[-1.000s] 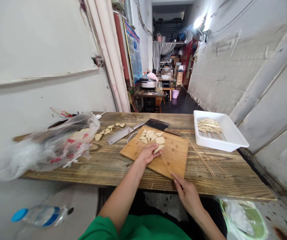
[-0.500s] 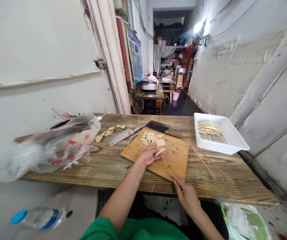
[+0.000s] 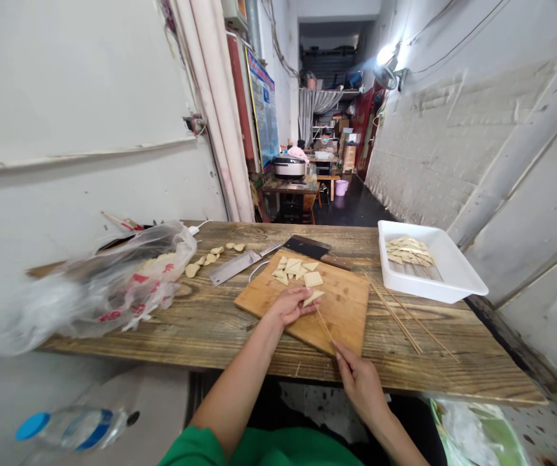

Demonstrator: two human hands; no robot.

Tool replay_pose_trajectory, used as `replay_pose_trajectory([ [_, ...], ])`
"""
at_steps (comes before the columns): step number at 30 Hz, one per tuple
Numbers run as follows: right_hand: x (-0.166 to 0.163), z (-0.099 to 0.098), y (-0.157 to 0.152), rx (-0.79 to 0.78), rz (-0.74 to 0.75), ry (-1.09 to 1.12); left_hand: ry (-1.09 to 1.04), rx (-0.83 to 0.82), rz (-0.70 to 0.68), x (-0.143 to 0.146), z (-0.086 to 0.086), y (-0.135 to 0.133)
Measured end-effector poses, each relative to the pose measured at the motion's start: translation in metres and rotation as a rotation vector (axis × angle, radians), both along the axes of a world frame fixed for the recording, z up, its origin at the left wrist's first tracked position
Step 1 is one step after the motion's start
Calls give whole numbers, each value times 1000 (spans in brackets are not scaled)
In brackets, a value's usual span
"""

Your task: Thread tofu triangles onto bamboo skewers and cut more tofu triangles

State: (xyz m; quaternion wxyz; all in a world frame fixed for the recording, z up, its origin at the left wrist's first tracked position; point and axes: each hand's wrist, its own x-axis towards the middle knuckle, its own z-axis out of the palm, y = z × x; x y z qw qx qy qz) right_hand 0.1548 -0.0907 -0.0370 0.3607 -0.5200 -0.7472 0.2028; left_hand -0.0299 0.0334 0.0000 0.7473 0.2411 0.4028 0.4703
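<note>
My left hand (image 3: 290, 304) pinches a pale triangular tofu piece (image 3: 313, 297) on the wooden cutting board (image 3: 341, 310). My right hand (image 3: 360, 378) grips the near end of a thin bamboo skewer (image 3: 323, 321), whose tip meets that piece. More cut tofu pieces (image 3: 296, 269) lie in a small heap at the board's far side.
A white tray (image 3: 453, 278) with skewered pieces stands at the right. Loose skewers (image 3: 399, 314) lie beside the board. A cleaver (image 3: 239, 263) and a dark knife (image 3: 310, 246) lie behind it. A plastic bag (image 3: 113, 285) covers the table's left. A water bottle (image 3: 72, 428) lies below.
Both hands stay on the tofu piece and skewer. My right hand has shifted slightly toward me and the view has tilted a little.
</note>
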Motion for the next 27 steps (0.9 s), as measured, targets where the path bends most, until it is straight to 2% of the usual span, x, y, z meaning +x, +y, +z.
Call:
replay_pose_trajectory([
  [16,-7,-1,3,85,-4,53,-40,17,-62,-3,-6,2],
  [22,-7,-3,3,98,-15,48,-52,1,-62,-1,-3,-2],
  [27,-8,-6,3,115,-24,53,-39,-4,-149,7,1,-11],
])
